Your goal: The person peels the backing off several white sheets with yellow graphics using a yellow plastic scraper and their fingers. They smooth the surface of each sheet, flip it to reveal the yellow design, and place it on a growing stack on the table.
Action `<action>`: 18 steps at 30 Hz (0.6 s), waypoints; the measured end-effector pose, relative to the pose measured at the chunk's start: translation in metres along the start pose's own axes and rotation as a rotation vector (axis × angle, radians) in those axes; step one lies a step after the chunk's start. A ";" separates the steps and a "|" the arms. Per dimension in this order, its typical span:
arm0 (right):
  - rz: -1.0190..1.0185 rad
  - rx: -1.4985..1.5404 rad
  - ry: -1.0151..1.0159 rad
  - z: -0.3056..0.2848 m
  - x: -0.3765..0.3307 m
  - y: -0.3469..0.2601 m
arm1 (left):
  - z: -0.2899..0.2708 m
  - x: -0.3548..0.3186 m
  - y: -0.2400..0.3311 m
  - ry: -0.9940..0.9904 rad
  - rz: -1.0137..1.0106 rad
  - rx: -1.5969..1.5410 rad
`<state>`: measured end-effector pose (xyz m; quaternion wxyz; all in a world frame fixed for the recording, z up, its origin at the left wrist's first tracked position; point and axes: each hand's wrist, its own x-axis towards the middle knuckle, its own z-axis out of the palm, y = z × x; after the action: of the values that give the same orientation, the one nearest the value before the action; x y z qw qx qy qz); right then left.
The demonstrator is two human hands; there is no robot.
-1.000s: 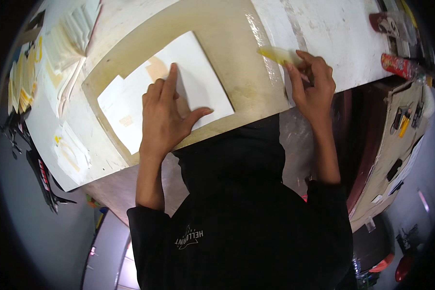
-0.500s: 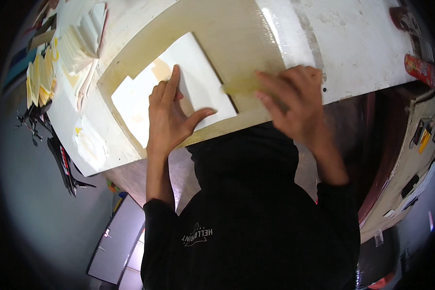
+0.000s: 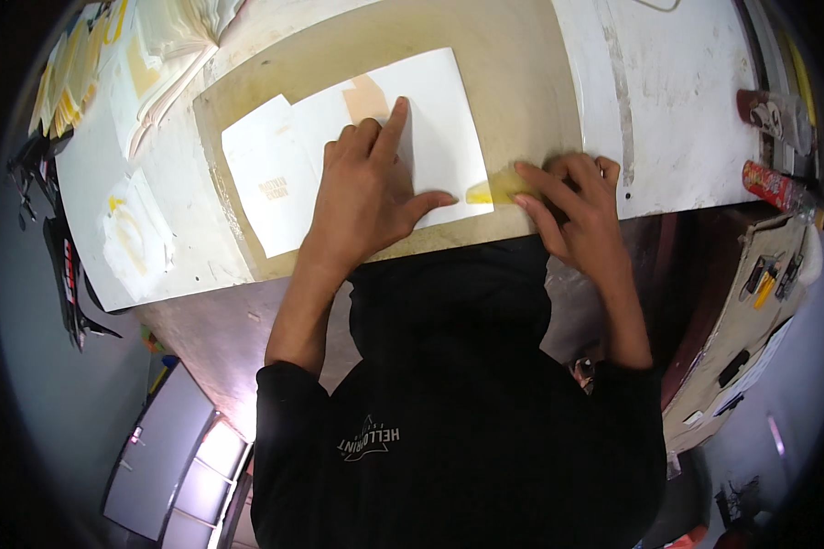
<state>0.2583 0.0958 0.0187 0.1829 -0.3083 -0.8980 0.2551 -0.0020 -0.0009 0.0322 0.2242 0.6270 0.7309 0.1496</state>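
Wht paper (image 3: 449, 119), tan patch (image 3: 364, 99), yel. see-thru strip (image 3: 499, 188)

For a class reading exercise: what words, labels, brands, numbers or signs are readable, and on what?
Black shirt: pale upside-down lettering, readable, not copied.
White paper: tan print, too small to read.
Red package: pale markings, too blurred.
Black-red object: pale marks, too small.

far right: red container (image 3: 767, 187) | lower right: yellow tool (image 3: 765, 292), tan board (image 3: 719, 334) | lower left: grey panel (image 3: 158, 450)
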 end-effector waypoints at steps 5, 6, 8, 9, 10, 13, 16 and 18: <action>-0.023 -0.038 0.009 0.004 0.008 0.000 | 0.004 -0.004 -0.001 -0.007 0.017 0.015; -0.041 -0.051 0.028 0.007 0.017 0.002 | 0.005 -0.004 -0.002 -0.007 0.018 0.016; -0.074 -0.074 0.060 0.016 0.046 0.009 | 0.009 -0.005 -0.005 0.028 0.032 0.014; -0.085 -0.083 0.080 0.018 0.060 0.013 | 0.009 -0.006 -0.006 0.045 0.043 0.024; -0.103 -0.101 0.113 0.022 0.075 0.020 | 0.009 -0.006 -0.005 0.055 0.053 0.023; -0.126 -0.110 0.190 0.040 0.126 0.044 | 0.008 -0.005 -0.006 0.057 0.059 0.020; -0.144 -0.063 0.234 0.041 0.157 0.052 | 0.007 -0.003 -0.004 0.018 0.041 0.011; -0.163 -0.042 0.200 0.039 0.159 0.051 | 0.007 -0.004 -0.006 0.019 0.033 0.010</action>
<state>0.1449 0.2194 -0.0141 0.2852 -0.2621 -0.9025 0.1883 -0.0030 -0.0067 0.0242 0.2116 0.6385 0.7234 0.1557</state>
